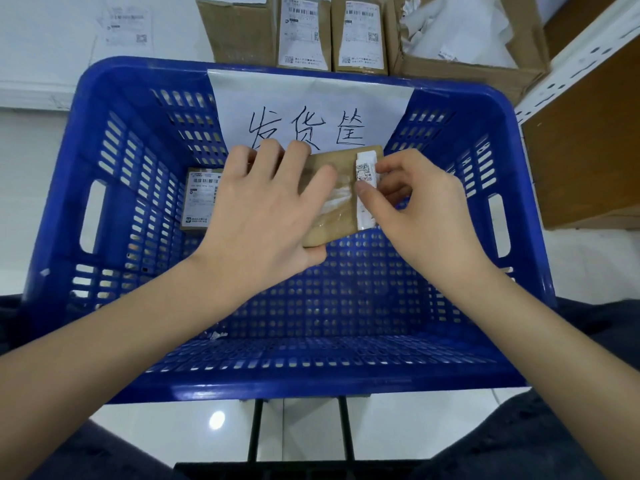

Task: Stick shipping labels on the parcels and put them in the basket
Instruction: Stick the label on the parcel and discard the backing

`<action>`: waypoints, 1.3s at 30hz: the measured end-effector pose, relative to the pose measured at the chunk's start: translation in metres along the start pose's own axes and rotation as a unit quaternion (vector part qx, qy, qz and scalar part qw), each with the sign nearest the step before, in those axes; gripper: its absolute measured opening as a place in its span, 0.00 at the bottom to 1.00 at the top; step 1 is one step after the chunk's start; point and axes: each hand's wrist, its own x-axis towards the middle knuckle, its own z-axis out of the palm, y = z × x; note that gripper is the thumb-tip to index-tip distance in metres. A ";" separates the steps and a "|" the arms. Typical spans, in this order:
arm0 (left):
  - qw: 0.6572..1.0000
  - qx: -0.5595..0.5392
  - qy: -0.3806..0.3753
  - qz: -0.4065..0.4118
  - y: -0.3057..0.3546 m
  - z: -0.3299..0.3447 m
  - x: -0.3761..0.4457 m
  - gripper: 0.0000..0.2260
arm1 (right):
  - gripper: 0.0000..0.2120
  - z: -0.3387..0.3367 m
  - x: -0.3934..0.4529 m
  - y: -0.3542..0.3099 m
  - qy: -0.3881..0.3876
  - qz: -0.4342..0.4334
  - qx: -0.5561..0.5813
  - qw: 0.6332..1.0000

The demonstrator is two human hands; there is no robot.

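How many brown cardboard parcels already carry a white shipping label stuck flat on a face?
3: one labelled brown cardboard parcel lying inside the blue plastic basket, two upright parcels behind it. Hands may hide others.

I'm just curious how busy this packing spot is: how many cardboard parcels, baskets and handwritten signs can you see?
Cardboard parcels: 6, one held, one in the basket, four behind it
Blue basket: 1
Handwritten sign: 1
Total: 8
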 end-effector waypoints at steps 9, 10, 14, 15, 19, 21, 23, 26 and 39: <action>1.000 -0.002 -0.001 0.010 0.000 -0.004 0.000 0.27 | 0.10 -0.002 0.005 -0.001 -0.009 0.070 0.104 0.992; 1.000 -0.004 -0.001 0.010 -0.001 -0.004 0.000 0.27 | 0.10 -0.002 0.005 -0.001 -0.008 0.066 0.110 0.992; 1.000 0.001 0.001 0.031 0.000 -0.004 -0.001 0.28 | 0.06 -0.010 0.010 -0.002 -0.001 0.047 0.132 0.990; 0.999 0.002 0.002 0.040 0.000 -0.004 -0.001 0.29 | 0.05 -0.012 0.012 -0.002 0.000 0.045 0.134 0.990; 0.998 0.010 0.005 0.055 0.000 -0.004 -0.001 0.30 | 0.05 -0.020 0.017 0.003 -0.013 0.054 0.134 0.989; 0.998 0.012 0.001 0.055 0.000 -0.005 -0.001 0.30 | 0.06 -0.019 0.017 0.003 -0.015 0.055 0.133 0.989; 0.999 0.011 -0.006 0.053 -0.001 -0.005 -0.001 0.29 | 0.05 -0.018 0.016 0.003 -0.032 0.055 0.130 0.989; 0.998 0.020 -0.011 0.059 -0.002 -0.006 -0.003 0.28 | 0.06 -0.018 0.015 0.001 -0.084 0.076 0.150 0.982; 0.999 0.029 -0.007 0.036 -0.008 -0.010 0.001 0.26 | 0.07 -0.003 0.005 0.002 -0.082 0.072 0.133 0.985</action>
